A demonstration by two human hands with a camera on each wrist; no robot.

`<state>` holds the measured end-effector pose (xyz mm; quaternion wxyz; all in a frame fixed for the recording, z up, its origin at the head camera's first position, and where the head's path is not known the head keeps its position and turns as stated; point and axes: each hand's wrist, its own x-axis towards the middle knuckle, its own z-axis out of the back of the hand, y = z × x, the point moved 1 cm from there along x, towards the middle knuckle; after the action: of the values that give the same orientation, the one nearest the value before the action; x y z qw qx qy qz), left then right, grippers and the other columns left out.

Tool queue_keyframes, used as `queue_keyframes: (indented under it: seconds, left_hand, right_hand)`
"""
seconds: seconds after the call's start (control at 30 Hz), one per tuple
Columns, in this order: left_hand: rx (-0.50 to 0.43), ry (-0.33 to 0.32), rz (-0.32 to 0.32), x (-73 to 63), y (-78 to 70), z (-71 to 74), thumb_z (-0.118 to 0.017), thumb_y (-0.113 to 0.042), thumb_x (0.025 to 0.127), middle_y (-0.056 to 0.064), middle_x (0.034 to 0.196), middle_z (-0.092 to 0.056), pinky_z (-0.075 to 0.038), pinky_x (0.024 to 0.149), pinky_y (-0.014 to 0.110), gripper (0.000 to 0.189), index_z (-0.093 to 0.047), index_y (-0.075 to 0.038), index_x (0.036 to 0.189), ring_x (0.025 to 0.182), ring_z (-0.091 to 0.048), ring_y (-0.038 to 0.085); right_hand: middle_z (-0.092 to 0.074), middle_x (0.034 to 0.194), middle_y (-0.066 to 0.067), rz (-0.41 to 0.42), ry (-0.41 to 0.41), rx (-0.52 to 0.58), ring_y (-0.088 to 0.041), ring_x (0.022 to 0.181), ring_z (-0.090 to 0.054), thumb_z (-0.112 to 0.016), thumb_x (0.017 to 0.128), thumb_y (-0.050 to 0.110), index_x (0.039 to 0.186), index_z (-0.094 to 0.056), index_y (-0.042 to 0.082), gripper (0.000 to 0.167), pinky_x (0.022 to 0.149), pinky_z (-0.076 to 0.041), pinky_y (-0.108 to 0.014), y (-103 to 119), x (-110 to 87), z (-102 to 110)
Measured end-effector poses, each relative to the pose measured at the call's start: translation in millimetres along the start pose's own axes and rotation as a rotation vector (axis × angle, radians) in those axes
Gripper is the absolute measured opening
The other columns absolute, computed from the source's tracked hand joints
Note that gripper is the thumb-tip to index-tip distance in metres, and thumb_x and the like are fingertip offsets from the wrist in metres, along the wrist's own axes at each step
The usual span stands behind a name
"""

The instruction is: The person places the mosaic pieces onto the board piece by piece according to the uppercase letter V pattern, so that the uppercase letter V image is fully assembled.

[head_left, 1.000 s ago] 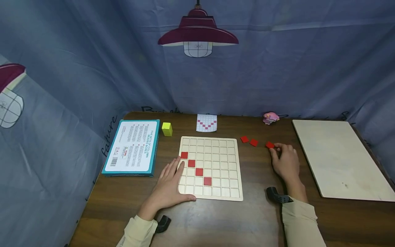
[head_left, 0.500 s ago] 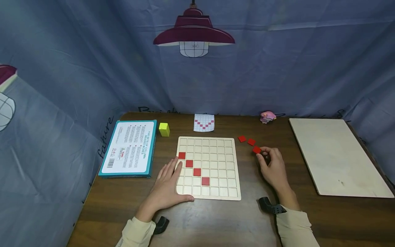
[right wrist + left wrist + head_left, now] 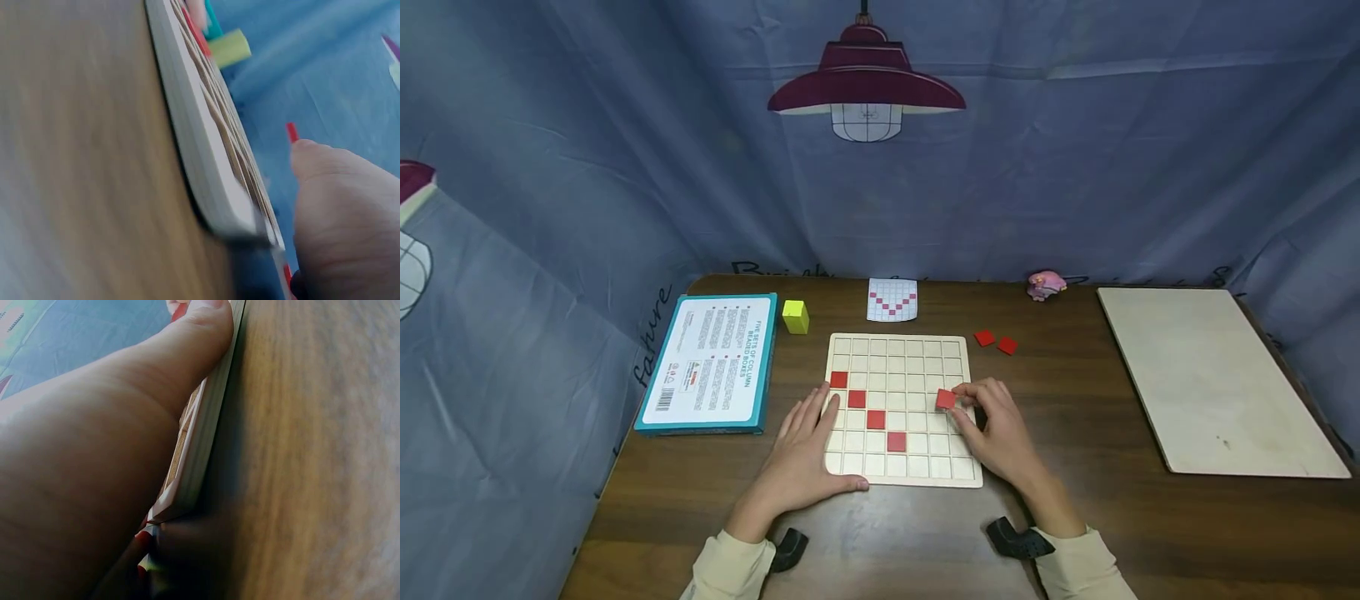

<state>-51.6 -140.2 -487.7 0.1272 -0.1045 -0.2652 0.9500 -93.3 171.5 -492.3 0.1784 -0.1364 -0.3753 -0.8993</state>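
A pale wooden grid board (image 3: 917, 367) lies in the middle of the table. Several red tiles, such as the lower red tile (image 3: 896, 442), sit in its squares in a diagonal running down to the right. My left hand (image 3: 801, 458) rests with spread fingers on the board's left edge, its thumb along the front edge. Between thumb and fingertips my right hand (image 3: 1000, 433) pinches a red square tile (image 3: 946, 400) over the right side of the board. In the right wrist view that pinched tile (image 3: 292, 132) shows edge-on beyond the thumb.
Two loose red tiles (image 3: 996, 342) lie right of the board's far corner. Behind the board is a paper pattern card (image 3: 892, 300) with a V of red squares. A boxed set (image 3: 707, 362) and yellow block (image 3: 795, 317) stand left; a pink figurine (image 3: 1046, 285) and white panel (image 3: 1217, 383) right.
The right hand has carried the pinched red tile leftward, from the table beside the loose tiles to over the board's right side. My left hand stays on the board.
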Motion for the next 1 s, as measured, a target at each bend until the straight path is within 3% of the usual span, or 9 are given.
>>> queue_keyframes:
  seconds: [0.3, 0.63, 1.0]
  left_hand:
    - [-0.018, -0.020, -0.012, -0.7, -1.3, 0.5, -0.081, -0.073, 0.066, 0.011, 0.173, -0.010, -0.016, 0.127, 0.057, 0.131, -0.023, -0.008, 0.163, 0.159, -0.013, 0.034]
    - [-0.009, -0.023, -0.003, -0.4, -1.1, 0.1, -0.082, -0.072, 0.066, 0.012, 0.173, -0.011, -0.017, 0.127, 0.058, 0.130, -0.023, -0.008, 0.163, 0.159, -0.013, 0.035]
    - [-0.016, -0.023, -0.003, -0.8, -1.0, 1.1, -0.082, -0.073, 0.065, 0.012, 0.173, -0.011, -0.016, 0.127, 0.058, 0.131, -0.023, -0.008, 0.163, 0.159, -0.013, 0.035]
  right_hand:
    - [-0.061, 0.092, 0.009, 0.034, 0.152, -0.108, -0.008, 0.090, -0.047, -0.084, 0.083, 0.020, 0.108, -0.074, 0.015, 0.027, 0.082, -0.043, -0.033, 19, -3.1, -14]
    - [-0.059, 0.088, 0.009, 0.082, 0.158, -0.146, -0.009, 0.089, -0.047, -0.084, 0.083, 0.024, 0.106, -0.075, 0.017, 0.026, 0.083, -0.037, -0.033, 22, -1.5, -20]
    - [-0.059, 0.085, 0.010, 0.078, 0.142, -0.140, -0.009, 0.087, -0.046, -0.084, 0.082, 0.022, 0.103, -0.076, 0.017, 0.023, 0.079, -0.036, -0.031, 26, -0.3, -22]
